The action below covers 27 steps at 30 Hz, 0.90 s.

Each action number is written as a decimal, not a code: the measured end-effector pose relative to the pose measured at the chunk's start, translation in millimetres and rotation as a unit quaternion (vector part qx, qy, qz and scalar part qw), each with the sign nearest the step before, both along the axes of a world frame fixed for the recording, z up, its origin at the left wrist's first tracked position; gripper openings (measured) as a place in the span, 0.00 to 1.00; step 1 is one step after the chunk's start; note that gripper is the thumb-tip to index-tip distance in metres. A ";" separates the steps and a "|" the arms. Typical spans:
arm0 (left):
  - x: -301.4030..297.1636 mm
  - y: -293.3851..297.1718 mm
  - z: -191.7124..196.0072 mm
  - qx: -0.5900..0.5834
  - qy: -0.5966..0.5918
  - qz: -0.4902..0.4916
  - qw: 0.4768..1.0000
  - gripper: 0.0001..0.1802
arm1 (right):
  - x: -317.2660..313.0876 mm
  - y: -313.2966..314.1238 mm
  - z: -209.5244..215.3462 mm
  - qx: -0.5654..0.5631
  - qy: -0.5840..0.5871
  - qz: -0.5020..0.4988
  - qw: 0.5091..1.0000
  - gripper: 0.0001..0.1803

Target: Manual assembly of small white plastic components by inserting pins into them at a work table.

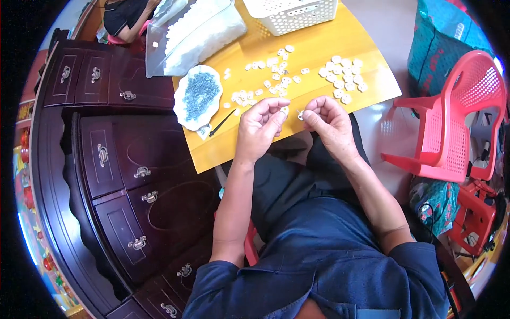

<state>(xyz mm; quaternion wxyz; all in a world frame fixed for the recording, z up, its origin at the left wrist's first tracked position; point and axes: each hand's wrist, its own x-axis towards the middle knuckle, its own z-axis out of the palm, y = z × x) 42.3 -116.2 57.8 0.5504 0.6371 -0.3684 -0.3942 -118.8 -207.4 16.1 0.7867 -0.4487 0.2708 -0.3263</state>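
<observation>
Above the near edge of the yellow table, my left hand [260,125] pinches a small white plastic piece [285,110] between thumb and forefinger. A short gap away, my right hand [333,126] is closed at the fingertips on a small pale piece [300,115] with a dark spot; its exact kind is too small to tell. Beyond my hands lie scattered small white plastic pieces [275,69], some with holes. A denser group of similar pieces [348,74] sits to the right. Left of my left hand rests a thin black tool [222,123].
A white scalloped dish [182,109] of small dark-grey metal parts stands at the table's left. Behind it are a clear bin [155,56] with a bag of white pieces and a white basket [297,18]. Dark drawers [122,154] flank the left; a pink chair [443,122] stands right.
</observation>
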 end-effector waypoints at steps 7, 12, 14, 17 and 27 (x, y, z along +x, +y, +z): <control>2.7 6.7 -7.9 0.005 0.008 0.027 1.000 0.09 | -0.4 -0.4 -1.4 0.002 -0.001 -0.001 1.000 0.06; -6.1 5.6 -10.2 -0.020 0.008 0.042 0.999 0.08 | -0.6 -2.2 -2.9 0.004 -0.006 0.003 1.000 0.06; -4.2 6.3 -11.0 -0.014 0.010 0.045 0.999 0.09 | -0.9 -2.2 -3.9 0.002 -0.004 0.001 1.000 0.06; 4.0 10.0 -14.2 0.010 -0.031 0.008 0.999 0.11 | 0.0 -0.9 -2.3 0.001 0.002 0.001 1.000 0.06; 1.4 9.8 -13.8 -0.004 0.011 0.012 1.000 0.09 | 1.8 0.8 -1.9 0.003 0.010 0.012 1.000 0.05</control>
